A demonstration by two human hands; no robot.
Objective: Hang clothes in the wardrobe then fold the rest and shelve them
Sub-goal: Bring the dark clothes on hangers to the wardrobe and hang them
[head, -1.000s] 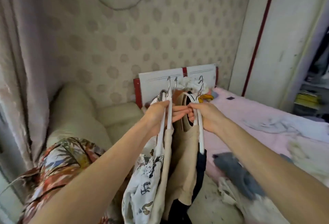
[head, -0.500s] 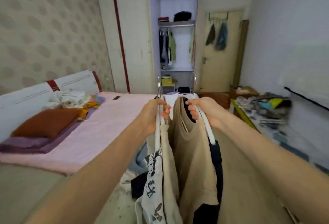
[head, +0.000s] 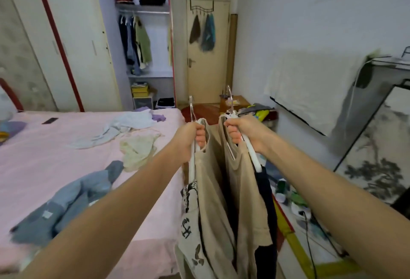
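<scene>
Head cam: your left hand (head: 188, 136) has fingers curled tight round white hangers (head: 192, 163) w/ a beige top (head: 210, 201) and a printed white garment (head: 190, 223). Right hand (head: 244, 131) grips a white hanger (head: 251, 153) w/ another beige top (head: 246, 201) over dark clothing (head: 267, 207). Both bundles hang beside the pink bed (head: 55, 156); open wardrobe (head: 144, 41) well ahead.

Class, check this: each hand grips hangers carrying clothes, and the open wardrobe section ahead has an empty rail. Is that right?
Not quite. The left hand and right hand do each grip hangers with clothes, but the head view shows the wardrobe rail is not empty: several garments already hang from it.
</scene>
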